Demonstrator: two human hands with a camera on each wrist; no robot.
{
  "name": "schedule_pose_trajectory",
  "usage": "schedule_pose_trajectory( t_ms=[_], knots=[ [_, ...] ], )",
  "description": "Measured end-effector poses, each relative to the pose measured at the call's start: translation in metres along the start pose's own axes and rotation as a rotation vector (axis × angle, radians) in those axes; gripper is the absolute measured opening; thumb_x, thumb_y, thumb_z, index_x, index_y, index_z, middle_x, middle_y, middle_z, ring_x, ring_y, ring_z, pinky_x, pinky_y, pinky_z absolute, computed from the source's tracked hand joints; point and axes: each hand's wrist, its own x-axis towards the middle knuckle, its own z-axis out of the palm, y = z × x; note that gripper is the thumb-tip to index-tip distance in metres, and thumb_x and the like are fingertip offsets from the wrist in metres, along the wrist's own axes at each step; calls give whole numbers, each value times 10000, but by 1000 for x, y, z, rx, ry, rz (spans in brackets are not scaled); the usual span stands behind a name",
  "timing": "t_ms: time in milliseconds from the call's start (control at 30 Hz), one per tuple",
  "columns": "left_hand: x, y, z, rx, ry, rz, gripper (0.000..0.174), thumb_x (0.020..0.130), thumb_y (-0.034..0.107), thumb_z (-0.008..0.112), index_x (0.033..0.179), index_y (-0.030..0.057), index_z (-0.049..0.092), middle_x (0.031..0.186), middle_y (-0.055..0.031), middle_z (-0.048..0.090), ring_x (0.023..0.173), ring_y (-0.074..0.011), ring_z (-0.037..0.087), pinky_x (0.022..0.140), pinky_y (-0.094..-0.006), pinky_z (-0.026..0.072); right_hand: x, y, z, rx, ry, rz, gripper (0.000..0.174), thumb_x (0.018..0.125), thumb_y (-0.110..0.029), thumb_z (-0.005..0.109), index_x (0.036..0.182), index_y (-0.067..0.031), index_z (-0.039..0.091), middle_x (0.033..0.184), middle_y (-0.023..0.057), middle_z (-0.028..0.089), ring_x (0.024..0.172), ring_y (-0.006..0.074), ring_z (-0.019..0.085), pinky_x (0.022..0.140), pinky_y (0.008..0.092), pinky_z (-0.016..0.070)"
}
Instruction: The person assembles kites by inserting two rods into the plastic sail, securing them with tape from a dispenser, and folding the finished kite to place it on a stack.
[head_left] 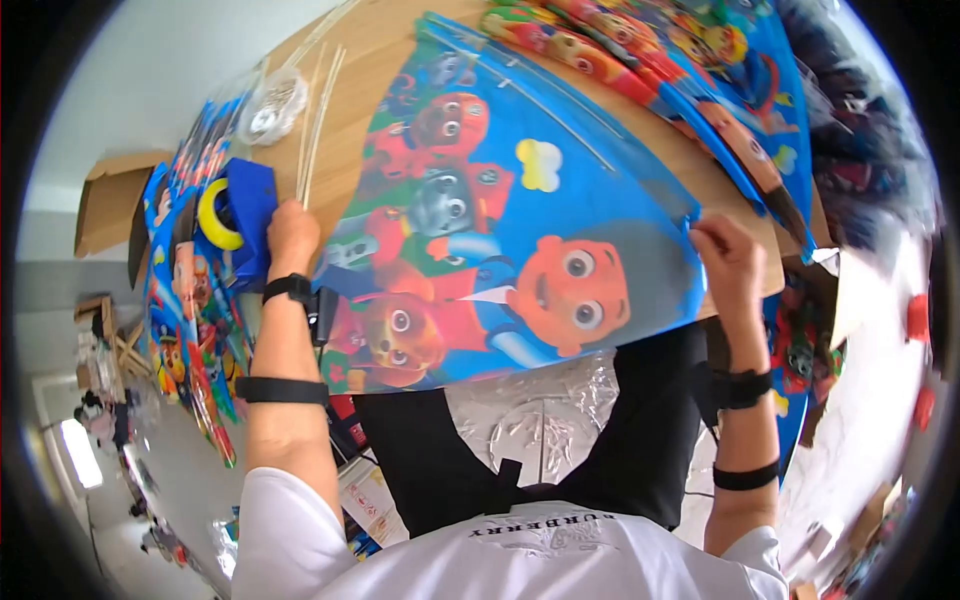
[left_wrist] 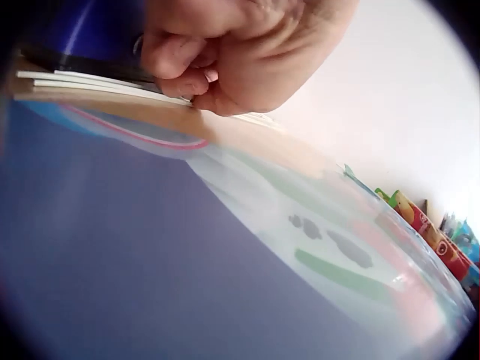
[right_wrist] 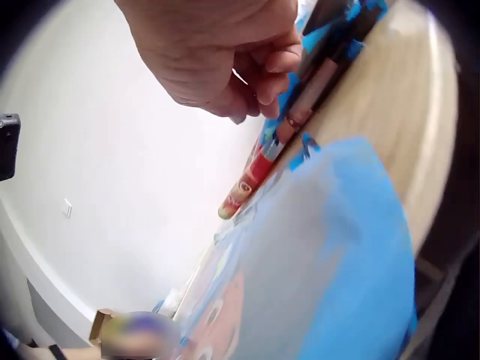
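Note:
A triangular blue kite (head_left: 640,240) printed with cartoon figures lies spread on the table, its near edge hanging toward the person's lap. At its left side my left hand (head_left: 293,240) has its fingers curled over thin white rods (head_left: 318,130). In the left wrist view, the fingertips of the left hand (left_wrist: 232,56) pinch at these rods (left_wrist: 112,88) close to the tabletop. Beside the kite's right corner is my right hand (head_left: 728,255). The right wrist view shows the right hand (right_wrist: 232,67) with loosely bent fingers and nothing between them, above a small blue tab (right_wrist: 304,152).
More printed kites (head_left: 690,90) lie folded along the table's far right. Left of the left hand stand a blue holder (head_left: 255,215) with a yellow tape roll (head_left: 215,215) and a tub of small parts (head_left: 275,105). Bagged goods (head_left: 860,140) fill the right side.

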Motion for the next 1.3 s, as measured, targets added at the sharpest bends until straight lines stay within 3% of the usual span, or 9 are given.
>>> schedule_pose_trajectory(
  t_ms=[133, 467, 533, 600, 767, 1000, 1133, 1200, 1300],
  knots=[
    [-13, 3, -6, 28, 95, 87, 204, 802, 96, 461, 894, -59, 558, 899, -295, 595, 883, -439, 582, 763, -498, 473, -1, -12, 15, -239, -49, -106, 173, 690, -130, 688, 786, -30, 584, 748, 113, 563, 750, 300, 559, 664, 374, 450],
    [-78, 28, -42, -172, 302, 385, 94, 823, 62, 483, 824, -29, 459, 775, -252, 551, 730, -441, 549, 632, -502, 433, 19, -3, 34, -495, 45, -175, 152, 725, -149, 640, 770, -42, 543, 818, 120, 571, 810, 328, 543, 677, 404, 437],
    [-113, 36, -46, -196, 289, 415, 100, 825, 66, 495, 821, -23, 451, 760, -238, 538, 735, -432, 535, 619, -492, 415, 2, -23, 30, -415, 77, -436, 158, 725, -150, 631, 799, -45, 540, 834, 113, 562, 811, 321, 539, 686, 414, 436],
    [-140, 39, -41, -307, 207, 482, 72, 805, 26, 504, 818, -2, 439, 758, -203, 518, 730, -416, 522, 611, -485, 413, -44, -33, 38, -442, -105, -560, 215, 714, -153, 630, 895, -59, 562, 972, 105, 574, 917, 304, 548, 784, 419, 453],
    [-190, 45, -30, -235, 88, 735, 143, 764, -8, 542, 836, 25, 423, 789, -160, 487, 716, -374, 524, 585, -452, 424, -118, -56, 31, -361, -511, -482, 622, 769, -304, 646, 1295, -59, 423, 1399, 138, 350, 1290, 292, 334, 1080, 434, 237],
    [-192, 34, -6, -167, 42, 729, 154, 773, 3, 543, 843, 27, 408, 802, -164, 486, 723, -365, 546, 569, -440, 459, -41, -30, 32, -334, -66, -372, 572, 665, -113, 708, 1173, 10, 477, 1160, 192, 511, 1103, 371, 469, 968, 433, 370],
    [-189, 30, 1, -187, 57, 615, 140, 777, 1, 536, 822, 28, 407, 798, -177, 486, 711, -374, 541, 575, -447, 453, 15, -35, 54, -303, -126, -354, 641, 601, -153, 766, 1152, 12, 483, 1113, 195, 534, 1049, 382, 504, 905, 419, 418],
    [-189, 31, -1, -206, 59, 601, 138, 776, 2, 538, 819, 27, 409, 802, -178, 489, 710, -376, 539, 577, -450, 447, 37, -49, 64, -414, -265, -77, 685, 571, -208, 801, 1135, 12, 480, 1074, 188, 560, 1007, 382, 533, 834, 413, 451],
    [-186, 28, 0, -245, 66, 588, 137, 773, 3, 541, 818, 24, 413, 804, -178, 491, 704, -379, 532, 579, -456, 434, 57, -51, 78, -415, -266, 1, 500, 597, -267, 789, 968, -16, 566, 926, 172, 621, 905, 363, 581, 772, 423, 466]
  ],
)
